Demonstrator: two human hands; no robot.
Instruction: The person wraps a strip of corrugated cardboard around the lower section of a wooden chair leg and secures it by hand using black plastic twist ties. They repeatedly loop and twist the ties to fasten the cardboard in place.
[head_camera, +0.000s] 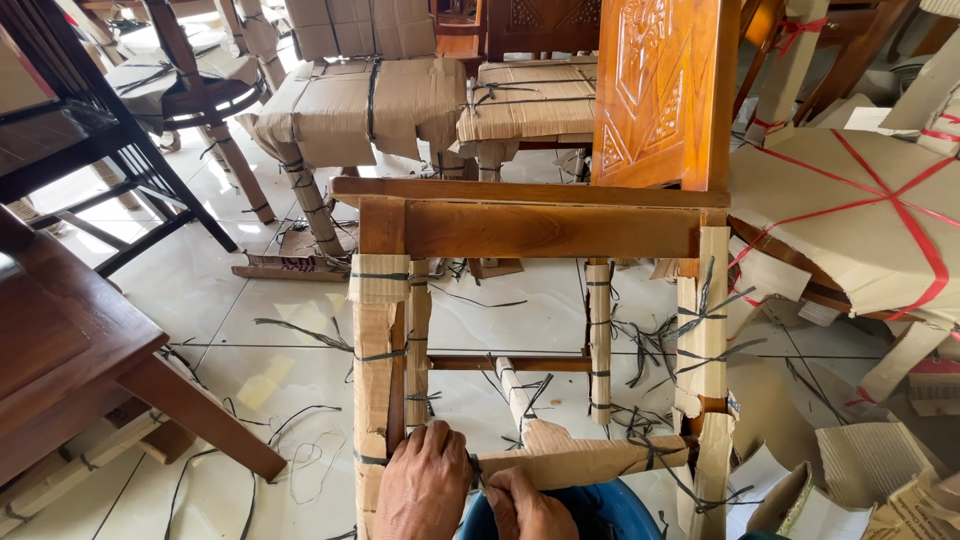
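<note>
A wooden chair frame (540, 225) lies tipped on its side on the white tiled floor (250, 300), with its legs pointing toward the person. Brown cardboard is wrapped around the legs and tied with dark straps (380, 275). The left hand (425, 485) rests on the cardboard at the bottom of the near left leg (378, 380), with its fingers curled over it. The right hand (525, 505) is just beside it, fingers bent, pinching the end of the cardboard-wrapped rail (600, 460) that runs across the low part of the frame. The two hands almost touch. Just under the right hand is a round blue tub (615, 505). Loose dark straps and bits of torn cardboard (860, 460) lie on the floor around the frame. A dark wooden table (70, 340) stands at the left edge. More chairs wrapped in cardboard (360, 105) stand at the far side.
</note>
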